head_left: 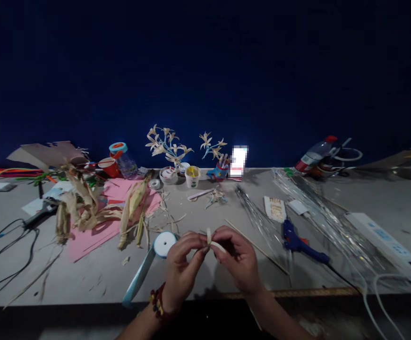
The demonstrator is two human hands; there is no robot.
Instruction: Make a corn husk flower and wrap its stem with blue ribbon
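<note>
There are two hands (182, 269) (243, 267), one ribbon roll (164, 244), one red cup (108, 167).

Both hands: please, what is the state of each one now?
Left hand: closed, holding a pale strip in a pinch.
Right hand: curled at the same strip; whether it grips cannot be told.

Holding left hand (181, 267) and right hand (240, 259) close together, with curled, pinching fingers (191, 242) and forearms (278, 314) angled inward.

A deep blue wall (205, 71), plain and darkening toward its upper corners, fills the background. Against it runs a long grey surface (386, 198), dimly and unevenly lit, with deep shadow below its front edge.
</note>
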